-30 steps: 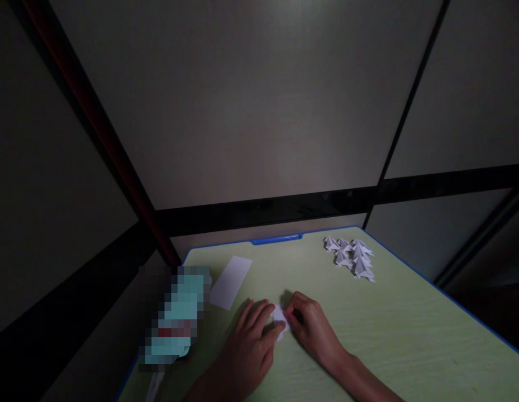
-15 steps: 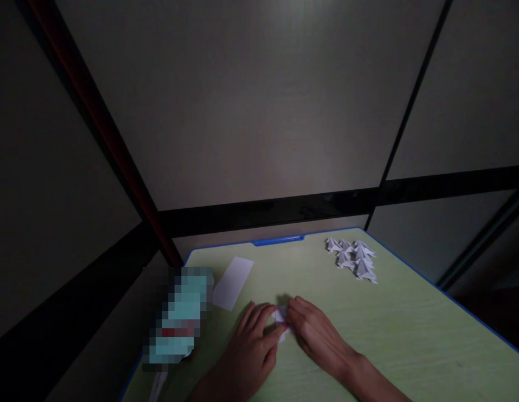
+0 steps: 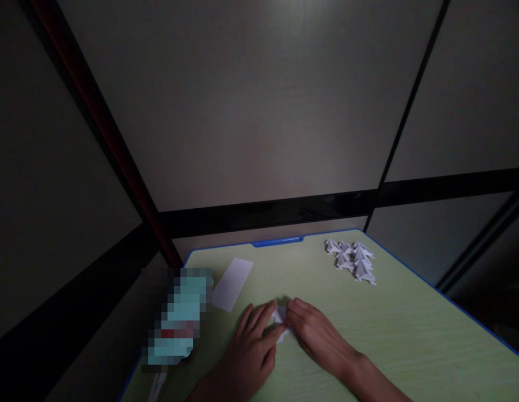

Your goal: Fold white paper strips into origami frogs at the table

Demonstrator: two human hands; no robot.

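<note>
A small folded white paper [image 3: 280, 316] lies on the table between my two hands, partly covered by fingers. My left hand [image 3: 255, 340] holds it down from the left, thumb across its lower part and index fingertip at its upper left edge. From the right, my right hand [image 3: 312, 329] grips the paper's right side with curled fingers. Which fingers pinch it is hidden. Beyond my left hand lies a flat white paper strip [image 3: 233, 283]. Several folded white paper figures [image 3: 363, 269] sit in a cluster toward the far right.
The light green table [image 3: 393, 329] has a blue rim and a blue handle-like piece [image 3: 278, 242] at its far edge. A blurred turquoise item [image 3: 179, 318] lies at the left edge. Cabinet panels [image 3: 259, 111] rise behind the table.
Very little differs. My right hand's fingers have shifted slightly on the paper, and my left index finger has moved slightly. The other things stay where they were.
</note>
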